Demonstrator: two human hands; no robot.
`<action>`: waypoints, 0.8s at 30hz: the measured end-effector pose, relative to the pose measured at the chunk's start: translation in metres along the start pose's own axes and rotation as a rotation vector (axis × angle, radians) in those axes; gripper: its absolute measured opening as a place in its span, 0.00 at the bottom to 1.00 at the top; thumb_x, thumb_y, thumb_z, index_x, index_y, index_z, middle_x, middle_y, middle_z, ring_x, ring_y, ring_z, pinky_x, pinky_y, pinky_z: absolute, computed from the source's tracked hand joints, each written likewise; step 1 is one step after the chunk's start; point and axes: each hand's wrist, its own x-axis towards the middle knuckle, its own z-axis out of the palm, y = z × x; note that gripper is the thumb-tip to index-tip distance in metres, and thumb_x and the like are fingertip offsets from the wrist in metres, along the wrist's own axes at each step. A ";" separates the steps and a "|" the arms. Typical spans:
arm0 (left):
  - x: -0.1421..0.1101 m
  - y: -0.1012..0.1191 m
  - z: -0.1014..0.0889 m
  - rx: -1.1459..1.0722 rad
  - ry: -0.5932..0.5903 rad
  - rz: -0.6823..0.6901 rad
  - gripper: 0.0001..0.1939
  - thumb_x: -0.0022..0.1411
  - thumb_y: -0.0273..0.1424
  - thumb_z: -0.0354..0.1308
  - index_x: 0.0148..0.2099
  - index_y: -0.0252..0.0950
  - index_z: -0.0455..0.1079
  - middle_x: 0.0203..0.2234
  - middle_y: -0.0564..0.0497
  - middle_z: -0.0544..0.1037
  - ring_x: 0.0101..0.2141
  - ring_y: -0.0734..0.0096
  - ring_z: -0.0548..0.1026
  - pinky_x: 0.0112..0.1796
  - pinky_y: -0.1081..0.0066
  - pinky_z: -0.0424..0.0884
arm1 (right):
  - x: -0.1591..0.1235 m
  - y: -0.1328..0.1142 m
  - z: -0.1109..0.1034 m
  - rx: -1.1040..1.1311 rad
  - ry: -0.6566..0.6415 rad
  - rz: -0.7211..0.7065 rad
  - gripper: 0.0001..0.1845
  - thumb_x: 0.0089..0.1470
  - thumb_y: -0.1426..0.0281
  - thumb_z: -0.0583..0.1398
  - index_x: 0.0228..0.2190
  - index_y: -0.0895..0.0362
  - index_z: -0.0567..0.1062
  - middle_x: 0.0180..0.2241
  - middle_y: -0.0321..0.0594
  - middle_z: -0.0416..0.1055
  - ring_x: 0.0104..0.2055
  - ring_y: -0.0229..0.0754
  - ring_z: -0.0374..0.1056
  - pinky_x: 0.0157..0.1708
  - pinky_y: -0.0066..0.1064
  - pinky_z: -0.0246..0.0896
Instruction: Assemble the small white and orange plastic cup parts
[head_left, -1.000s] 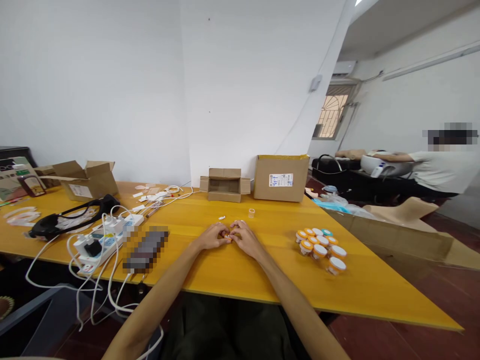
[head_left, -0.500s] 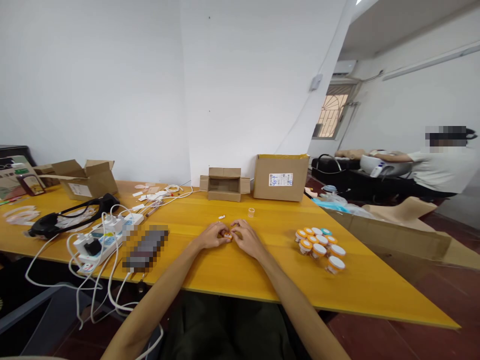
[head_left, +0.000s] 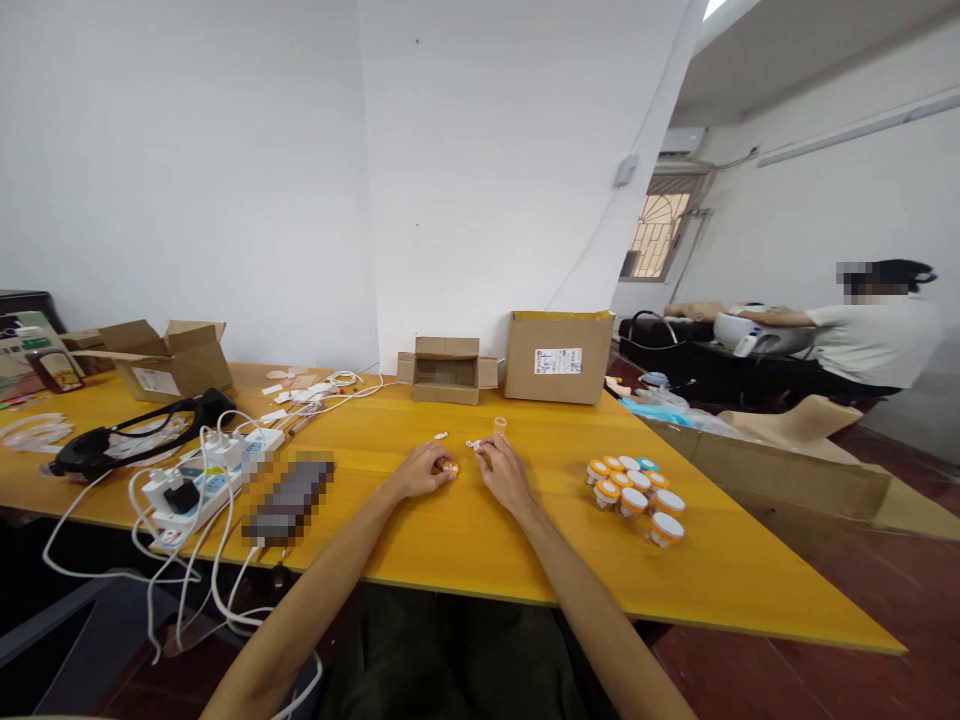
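Observation:
Near the middle of the table, my left hand (head_left: 424, 472) is closed on a small orange-and-white lid (head_left: 451, 468). To its right, my right hand (head_left: 504, 474) pinches a small white piece (head_left: 472, 444) whose kind is too small to make out. A similar white piece (head_left: 441, 435) lies on the wood just beyond my left hand. Behind the right fingers stands a small clear cup (head_left: 500, 425). Further right is a cluster of clear jars (head_left: 634, 478) with white, orange and teal lids.
On the yellow table (head_left: 480, 560) a phone (head_left: 291, 498), a white power strip (head_left: 214, 485) with cables and a black headset (head_left: 142, 435) lie left. An open small box (head_left: 446, 375) and a closed carton (head_left: 556, 358) stand at the back. A person (head_left: 862, 335) sits far right.
My hands have parted: the right one has moved away from the lid, out to the right, with the small white piece. My left hand stays in place with the lid.

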 end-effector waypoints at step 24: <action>0.004 0.001 -0.010 -0.052 0.171 -0.057 0.08 0.63 0.36 0.55 0.39 0.38 0.73 0.33 0.50 0.76 0.37 0.66 0.73 0.43 0.67 0.70 | 0.005 -0.007 0.008 -0.218 -0.163 -0.181 0.12 0.57 0.77 0.57 0.30 0.51 0.79 0.44 0.47 0.72 0.48 0.50 0.65 0.45 0.42 0.62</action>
